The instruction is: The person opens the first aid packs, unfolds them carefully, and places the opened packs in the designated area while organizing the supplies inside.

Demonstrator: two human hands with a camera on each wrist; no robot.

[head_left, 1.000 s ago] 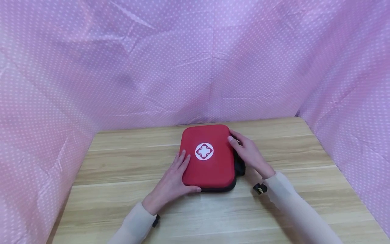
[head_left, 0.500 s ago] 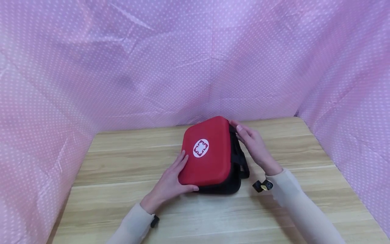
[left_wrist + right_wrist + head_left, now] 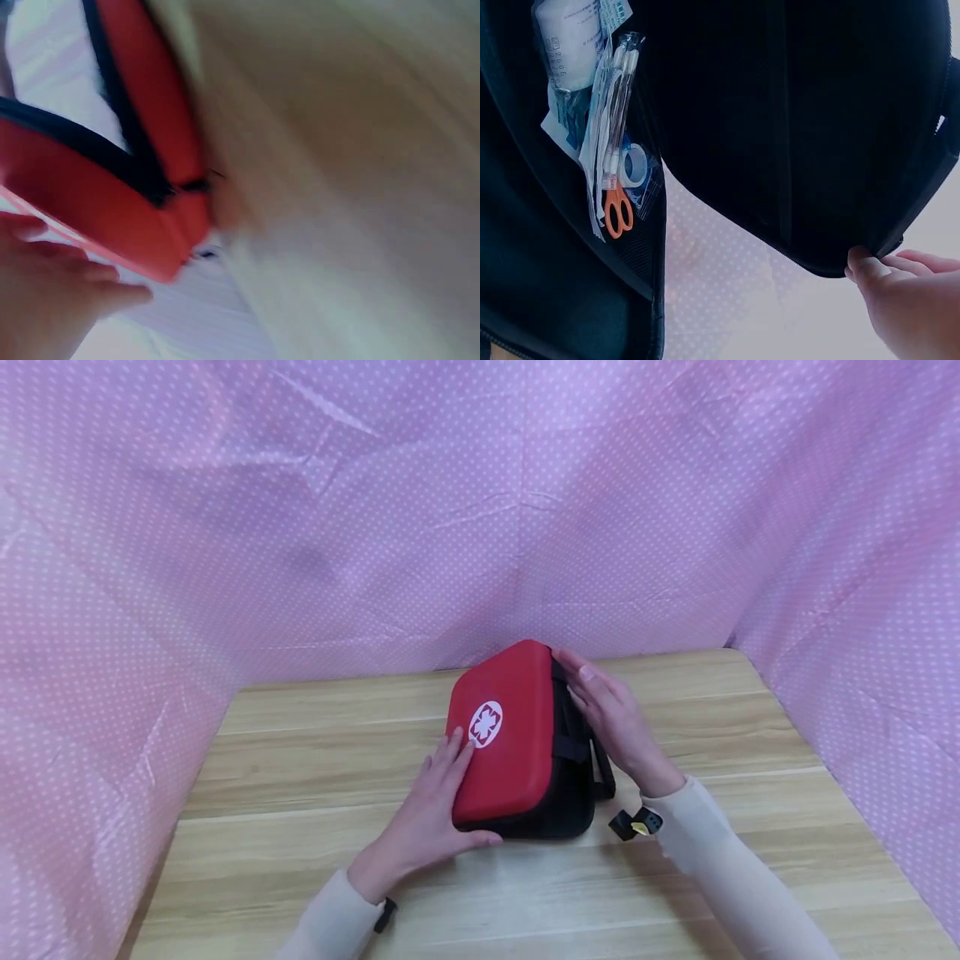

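A red first-aid case (image 3: 513,777) with a white cross emblem is partly opened on the table, its lid tilted up along the right side. My right hand (image 3: 618,722) pinches the lid's edge at the far right corner, thumb on the black inner side in the right wrist view. On the lid's left part rest the straight fingers of my left hand (image 3: 423,822), thumb stretched along the near edge. Inside, the right wrist view shows orange-handled scissors (image 3: 619,214), packed cotton swabs (image 3: 622,90), a tape roll (image 3: 634,166) and a wrapped white roll (image 3: 570,41).
The case stands on a light wooden table (image 3: 285,777), close to its back edge. Pink polka-dot cloth (image 3: 360,527) hangs behind and on both sides. A black carry handle (image 3: 604,772) sticks out at the case's right side.
The lid has risen on its right side and tilted toward the left, uncovering the black lower half. My right hand has moved up with it, while my left hand has stayed on the left side.
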